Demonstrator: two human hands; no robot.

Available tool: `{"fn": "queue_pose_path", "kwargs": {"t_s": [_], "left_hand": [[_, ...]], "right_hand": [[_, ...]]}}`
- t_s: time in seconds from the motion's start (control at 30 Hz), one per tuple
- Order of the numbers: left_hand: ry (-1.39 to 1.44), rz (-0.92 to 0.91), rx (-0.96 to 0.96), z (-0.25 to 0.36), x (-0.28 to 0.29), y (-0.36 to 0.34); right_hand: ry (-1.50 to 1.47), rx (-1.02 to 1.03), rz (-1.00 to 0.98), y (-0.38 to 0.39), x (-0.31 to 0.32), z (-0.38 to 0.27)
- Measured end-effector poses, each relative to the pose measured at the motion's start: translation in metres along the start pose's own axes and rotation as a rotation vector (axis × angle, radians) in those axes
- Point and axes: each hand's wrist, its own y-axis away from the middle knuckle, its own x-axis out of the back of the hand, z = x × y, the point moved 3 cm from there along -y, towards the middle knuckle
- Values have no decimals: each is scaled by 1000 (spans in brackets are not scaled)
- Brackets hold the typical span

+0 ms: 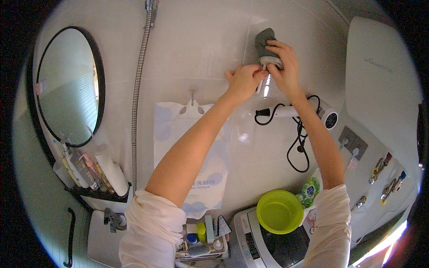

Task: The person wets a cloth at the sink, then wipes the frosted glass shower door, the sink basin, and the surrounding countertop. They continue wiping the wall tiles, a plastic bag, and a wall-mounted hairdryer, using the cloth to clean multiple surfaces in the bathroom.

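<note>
Both arms reach up to the tiled wall. My right hand is closed round a dark grey cloth item with a pale grey cuff, like a small bag or mitt; its exact kind cannot be made out. Just left of it, my left hand pinches a thin white strip below the cuff. The fingertips of the two hands nearly meet there and partly hide the strip. Below my right wrist, a white hair dryer with a looped black cord is held against the wall.
A tissue bag hangs from a wall hook. A metal shower hose runs down beside a round mirror. Below are a green basin on a washing machine, a basket of toiletries and a washbasin. At right is a white water heater.
</note>
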Motion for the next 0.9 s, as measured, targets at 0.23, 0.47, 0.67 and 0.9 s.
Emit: {"fn": "queue_pose_path", "kwargs": {"t_s": [0.23, 0.47, 0.67, 0.9], "left_hand": [[-47, -69, 25, -4, 1, -3], [-37, -117, 22, -8, 1, -3], [-11, -29, 0, -2, 5, -1], [14, 45, 17, 1, 0, 1]], "right_hand": [[-475, -899, 149, 6, -12, 22], [-374, -611, -509, -56, -7, 24], [129, -54, -429, -48, -5, -4], [74, -31, 15, -4, -9, -7]]}}
